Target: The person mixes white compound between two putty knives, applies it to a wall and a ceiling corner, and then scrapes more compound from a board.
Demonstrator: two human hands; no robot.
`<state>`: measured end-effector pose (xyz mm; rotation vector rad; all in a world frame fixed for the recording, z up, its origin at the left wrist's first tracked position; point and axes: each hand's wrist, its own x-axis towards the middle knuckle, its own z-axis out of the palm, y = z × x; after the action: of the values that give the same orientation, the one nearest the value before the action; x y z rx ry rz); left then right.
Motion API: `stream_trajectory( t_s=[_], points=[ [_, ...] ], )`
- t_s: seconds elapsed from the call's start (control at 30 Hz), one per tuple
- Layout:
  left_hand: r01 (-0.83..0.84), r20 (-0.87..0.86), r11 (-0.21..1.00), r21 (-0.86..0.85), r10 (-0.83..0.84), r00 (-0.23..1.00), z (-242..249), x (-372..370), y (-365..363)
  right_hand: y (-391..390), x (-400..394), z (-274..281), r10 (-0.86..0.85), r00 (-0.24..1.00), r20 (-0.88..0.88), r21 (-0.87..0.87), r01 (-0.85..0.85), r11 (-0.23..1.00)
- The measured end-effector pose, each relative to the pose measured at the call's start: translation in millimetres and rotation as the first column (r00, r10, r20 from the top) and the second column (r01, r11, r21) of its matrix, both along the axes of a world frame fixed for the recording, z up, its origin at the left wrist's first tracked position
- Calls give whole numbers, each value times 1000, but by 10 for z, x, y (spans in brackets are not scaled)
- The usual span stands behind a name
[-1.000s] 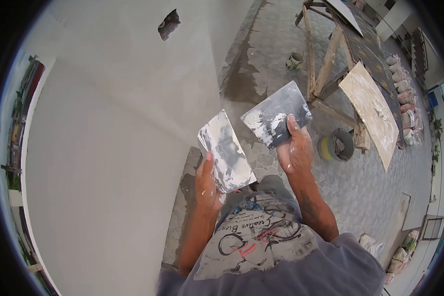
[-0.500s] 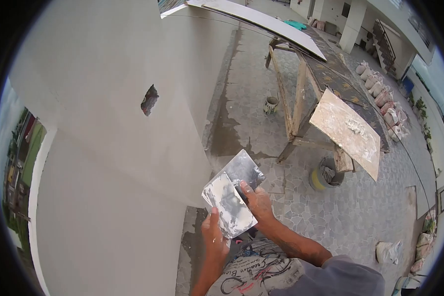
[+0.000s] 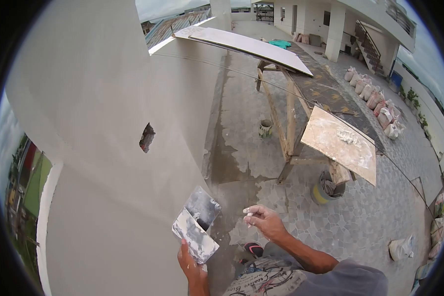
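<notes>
My left hand (image 3: 192, 266) grips a putty-smeared steel scraper blade (image 3: 196, 237), held in front of the grey wall. A second flat steel blade (image 3: 204, 204) with a dark handle lies against it at an angle, its far end sticking out beyond the first. Apart from both blades, my right hand (image 3: 267, 222) is raised to the right with thumb and fingers curled together. White putty (image 3: 249, 214) coats the fingertips, and a small bit shows between them. In the smooth grey wall (image 3: 118, 197) on the left is a rough-edged hole (image 3: 146, 137).
A board with a putty heap (image 3: 348, 137) rests on the near end of a wooden trestle table (image 3: 325, 89). Below stands a bucket (image 3: 325, 190); a smaller pail (image 3: 265, 128) is farther back. A long white panel (image 3: 251, 47) lies across the table. Filled sacks (image 3: 372, 96) line the right.
My right hand has let go of the dark-handled blade and moved away to the right. Both blades stay with my left hand, which is lower and farther left. The view has tilted up.
</notes>
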<state>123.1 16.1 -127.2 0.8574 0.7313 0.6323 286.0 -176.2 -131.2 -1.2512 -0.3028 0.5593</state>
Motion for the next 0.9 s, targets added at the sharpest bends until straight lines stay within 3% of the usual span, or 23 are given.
stream_trajectory(
  t_s=[0.13, 0.27, 0.37, 0.4, 0.43, 0.7, 0.9],
  points=[
    [2, -22, 1000, -20, -2, 1000, -86, -11, 8, -6, 59, 184, 28, 1000, 7, 6, -28, 1000],
    [21, 5, 1000, 22, -21, 1000, -25, -21, -31, 2, 113, 307, 68, 985, 158, 53, -77, 996],
    [-1, 35, 997, -74, 4, 999, 177, 33, -102, -28, 159, 406, 73, 964, 256, 31, -84, 996],
    [-16, 8, 991, -134, 17, 1000, 530, 73, -210, -38, 179, 406, 66, 952, 299, 33, -79, 996],
    [-8, 13, 991, -132, 10, 1000, 479, 78, -180, -46, 202, 413, 59, 938, 340, 35, -75, 997],
    [70, -40, 998, -5, -70, 997, 110, 13, -7, -179, 384, 686, -58, 747, 663, -3, 80, 997],
    [145, -171, 970, 194, -112, 979, -147, -69, 89, -182, 444, 816, -80, 683, 726, -11, 129, 992]
  ],
)
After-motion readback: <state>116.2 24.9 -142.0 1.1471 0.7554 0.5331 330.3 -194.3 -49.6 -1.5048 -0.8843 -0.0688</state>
